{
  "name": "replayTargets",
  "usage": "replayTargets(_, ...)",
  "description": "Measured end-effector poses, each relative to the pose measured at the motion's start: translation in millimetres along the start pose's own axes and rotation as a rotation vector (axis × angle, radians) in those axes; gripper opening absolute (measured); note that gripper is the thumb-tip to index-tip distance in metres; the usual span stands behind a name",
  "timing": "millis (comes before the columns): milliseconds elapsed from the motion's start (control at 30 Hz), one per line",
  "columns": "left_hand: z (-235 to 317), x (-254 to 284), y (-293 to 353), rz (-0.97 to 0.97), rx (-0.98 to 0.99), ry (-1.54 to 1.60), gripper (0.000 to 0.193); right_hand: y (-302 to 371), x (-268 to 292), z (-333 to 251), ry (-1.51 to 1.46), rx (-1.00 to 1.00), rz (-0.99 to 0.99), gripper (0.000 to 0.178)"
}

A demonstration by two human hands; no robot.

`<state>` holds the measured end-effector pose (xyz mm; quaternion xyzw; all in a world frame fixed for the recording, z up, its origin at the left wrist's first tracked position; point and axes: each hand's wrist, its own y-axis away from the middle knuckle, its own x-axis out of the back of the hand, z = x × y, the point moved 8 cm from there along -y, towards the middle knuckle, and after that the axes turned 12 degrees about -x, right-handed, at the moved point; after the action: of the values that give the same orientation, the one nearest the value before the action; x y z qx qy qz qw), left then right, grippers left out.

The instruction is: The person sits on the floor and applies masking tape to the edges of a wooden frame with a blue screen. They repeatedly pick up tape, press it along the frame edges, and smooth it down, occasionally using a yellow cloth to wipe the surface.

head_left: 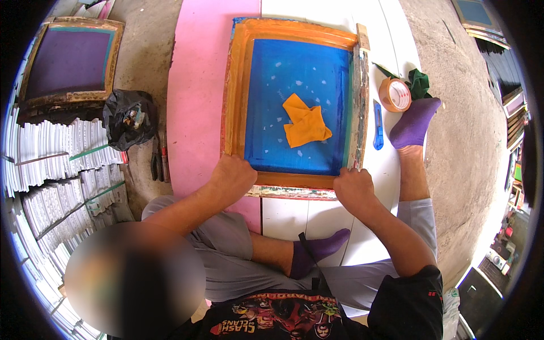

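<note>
A screen printing frame (233, 90) lies flat in front of me, its wooden edges covered with brown tape. Its mesh is blue (266, 122) with scattered pale spots. On the mesh, right of the middle, rests a crumpled orange cloth (306, 122). My left hand (233, 178) is closed on the near left corner of the frame, fingers curled over the edge. At the near right corner my right hand (355, 190) grips the frame the same way. Fingertips of both hands are partly hidden.
Right of the frame are a blue cutter knife (378, 126), a roll of brown tape (395, 94) and a dark green cloth (419, 84), beside my socked foot (415, 122). Leftward are a black plastic bag (129, 122), pliers (155, 161), paper stacks (62, 153) and a purple screen (68, 59).
</note>
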<state>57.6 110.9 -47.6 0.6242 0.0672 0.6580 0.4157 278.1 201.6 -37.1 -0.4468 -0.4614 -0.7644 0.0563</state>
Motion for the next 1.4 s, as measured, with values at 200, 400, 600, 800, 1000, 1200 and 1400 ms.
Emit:
replayTargets(200,-1.1,-0.3,0.1,-0.025,0.004,0.01,0.013,-1.6,0.5,0.5,-0.006,-0.009,-0.041,0.017)
replayTargets(400,-0.6,2.1,1.4,-0.019,0.004,0.028,0.014,-5.9,0.0,5.0,-0.006,-0.055,-0.039,0.018)
replayTargets(600,-3.1,3.0,1.8,0.036,0.007,-0.005,0.014,-10.7,4.3,8.5,-0.055,-0.109,-0.038,0.02)
replayTargets(800,-3.5,-0.5,2.9,0.056,0.03,-0.037,0.012,-13.7,1.7,10.3,-0.085,-0.153,-0.094,0.022)
replayTargets(1000,-9.1,-0.6,2.8,0.16,0.049,-0.06,0.013,-16.1,-0.6,10.7,-0.087,-0.178,-0.085,0.022)
replayTargets(1200,-14.7,-1.5,2.5,0.176,0.052,0.005,0.014,-21.4,1.2,34.1,-0.238,-0.197,-0.126,0.023)
replayTargets(1400,-20.5,1.4,5.2,0.221,0.108,0.232,0.026,-24.9,24.5,64.8,-0.76,-0.057,0.09,0.027)
